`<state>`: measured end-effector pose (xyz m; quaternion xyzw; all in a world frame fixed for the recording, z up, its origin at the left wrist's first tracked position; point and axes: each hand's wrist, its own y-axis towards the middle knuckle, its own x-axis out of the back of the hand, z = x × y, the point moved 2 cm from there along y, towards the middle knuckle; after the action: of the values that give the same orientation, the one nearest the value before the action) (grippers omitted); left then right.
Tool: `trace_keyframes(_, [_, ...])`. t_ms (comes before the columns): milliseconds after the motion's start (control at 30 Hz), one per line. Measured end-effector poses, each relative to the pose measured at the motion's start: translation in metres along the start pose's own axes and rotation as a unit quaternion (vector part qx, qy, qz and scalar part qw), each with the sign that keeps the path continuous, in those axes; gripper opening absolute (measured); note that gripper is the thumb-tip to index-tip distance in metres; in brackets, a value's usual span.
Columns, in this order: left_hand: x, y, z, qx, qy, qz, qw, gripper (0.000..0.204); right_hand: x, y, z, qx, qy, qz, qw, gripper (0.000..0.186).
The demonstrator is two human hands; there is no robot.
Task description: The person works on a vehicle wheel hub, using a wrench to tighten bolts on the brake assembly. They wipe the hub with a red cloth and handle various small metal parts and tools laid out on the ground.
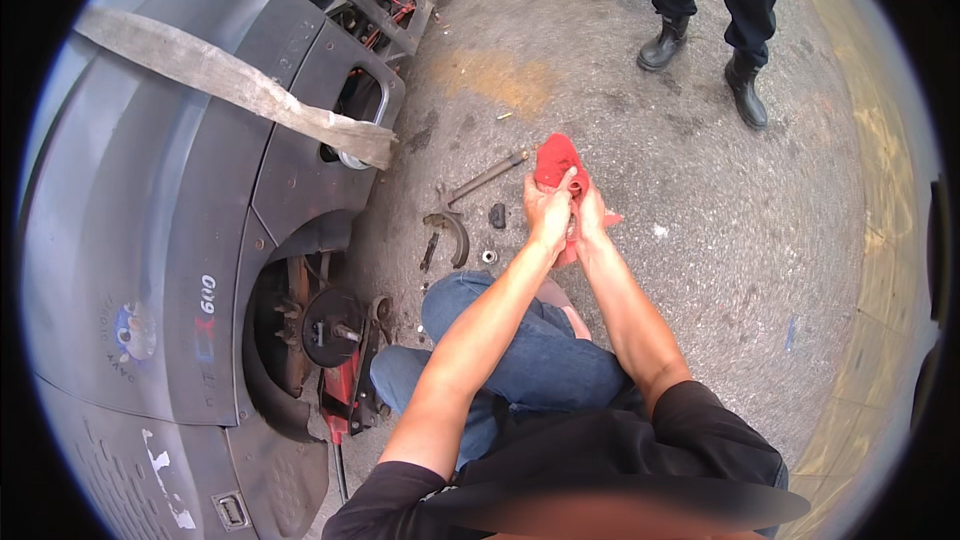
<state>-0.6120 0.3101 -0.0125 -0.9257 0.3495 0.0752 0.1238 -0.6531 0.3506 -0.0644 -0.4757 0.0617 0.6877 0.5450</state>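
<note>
My left hand (547, 212) and my right hand (591, 210) are closed together on a red cloth (558, 158), held above the pavement in front of my knees. Folds of the cloth stick out past the fingers and hang below them. Whether a part is wrapped inside is hidden. On the ground to the left of my hands lie a long-handled metal tool (488, 178), a curved part like a brake shoe (460, 238), a small black piece (497, 215) and a small metal ring or nut (489, 257).
A dark grey vehicle (150, 210) fills the left side, its wheel off and the hub (333, 328) bare. Beside the hub stands a red jack (340, 390). A grey strap (230, 80) crosses the bodywork. Someone in black boots (745, 90) stands at the far right.
</note>
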Motion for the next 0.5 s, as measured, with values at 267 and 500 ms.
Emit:
trace_keyframes(267, [0.03, 0.026, 0.032, -0.012, 0.31, -0.136, 0.941, 0.02, 0.022, -0.057, -0.022, 0.012, -0.249, -0.028, 0.968, 0.048])
trace_keyframes(500, [0.039, 0.031, 0.049, 0.058, 0.27, -0.078, 0.958, 0.027, 0.049, -0.049, 0.047, 0.081, -0.758, 0.207, 0.614, 0.029])
